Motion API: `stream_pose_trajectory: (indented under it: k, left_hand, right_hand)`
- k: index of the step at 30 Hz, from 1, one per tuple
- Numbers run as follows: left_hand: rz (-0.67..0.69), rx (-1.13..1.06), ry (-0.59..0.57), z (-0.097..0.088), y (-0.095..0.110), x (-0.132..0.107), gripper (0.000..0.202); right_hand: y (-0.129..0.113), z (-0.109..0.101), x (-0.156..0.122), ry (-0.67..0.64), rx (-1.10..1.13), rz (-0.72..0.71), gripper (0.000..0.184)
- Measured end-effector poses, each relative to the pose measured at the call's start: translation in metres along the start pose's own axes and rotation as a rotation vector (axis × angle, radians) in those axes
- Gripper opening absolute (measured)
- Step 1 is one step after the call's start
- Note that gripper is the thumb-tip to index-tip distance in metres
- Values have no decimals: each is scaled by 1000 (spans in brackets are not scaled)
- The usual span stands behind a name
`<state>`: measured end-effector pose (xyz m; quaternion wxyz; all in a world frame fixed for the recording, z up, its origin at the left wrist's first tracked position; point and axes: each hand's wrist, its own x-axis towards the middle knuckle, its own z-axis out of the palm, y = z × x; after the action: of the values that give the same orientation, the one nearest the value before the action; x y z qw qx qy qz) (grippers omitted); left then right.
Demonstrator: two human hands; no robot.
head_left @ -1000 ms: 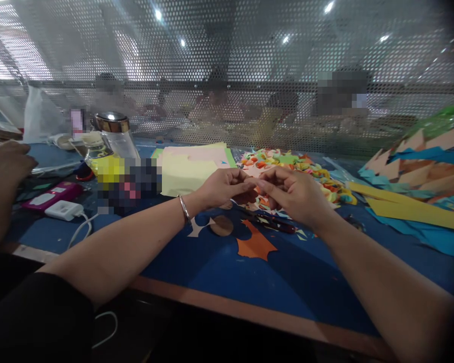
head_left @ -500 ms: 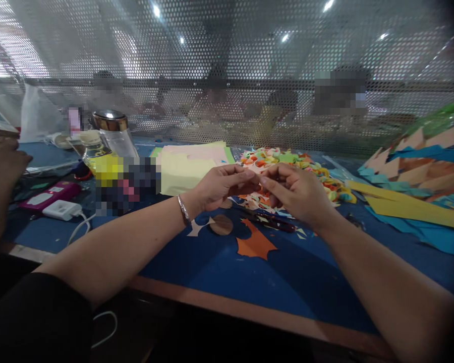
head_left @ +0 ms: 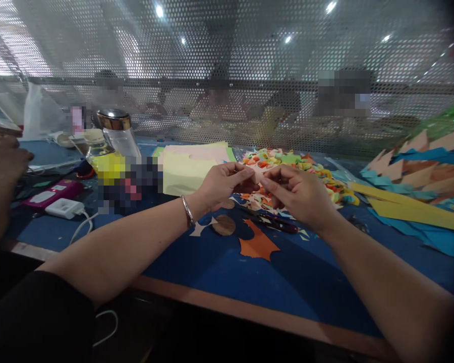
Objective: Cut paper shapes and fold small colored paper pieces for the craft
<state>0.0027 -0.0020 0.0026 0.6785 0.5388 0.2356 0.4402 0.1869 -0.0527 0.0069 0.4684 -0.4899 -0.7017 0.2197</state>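
Note:
Over the blue table, my left hand [head_left: 227,184] pinches a small pale pink piece of paper [head_left: 258,175] between thumb and fingers. My right hand [head_left: 297,194] has its thumb and fingertips closed at the other edge of the same piece. Behind and below the hands lies a heap of colourful cut paper pieces [head_left: 302,164]. An orange paper scrap [head_left: 258,244] with curved cut-outs lies in front, beside a round brown disc [head_left: 224,225] and a white scrap [head_left: 201,228]. Dark-handled scissors [head_left: 283,223] lie partly under my right hand.
Stacked paper sheets [head_left: 187,174] lie behind my left forearm. At left are a glass bottle [head_left: 123,141], a purple power strip [head_left: 53,195], a white charger [head_left: 65,207] and another person's hand [head_left: 5,156]. Yellow paper strips [head_left: 412,209] lie at right, before a perforated metal screen [head_left: 212,60].
Between my fingertips the pale pink paper now shows more clearly, and my hands are slightly farther apart. The whole view has shifted a little; the table items have not moved.

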Motion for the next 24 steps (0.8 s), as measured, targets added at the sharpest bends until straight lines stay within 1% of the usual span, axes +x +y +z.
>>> stream_pose_trajectory:
  k: [6, 11, 17, 24]
  left_hand:
    - [7, -14, 47, 2, 1, 0, 14]
    - [13, -16, 35, 3, 1, 1, 17]
    - [-33, -69, 58, 3, 1, 1, 18]
    - [-32, -54, 33, 3, 1, 1, 21]
  right_hand:
    - [-2, 1, 0, 20, 17, -10, 39]
    - [-2, 0, 0, 17, 7, -8, 39]
    - [-2, -1, 0, 28, 0, -4, 36]
    - [-3, -1, 0, 18, 2, -13, 32]
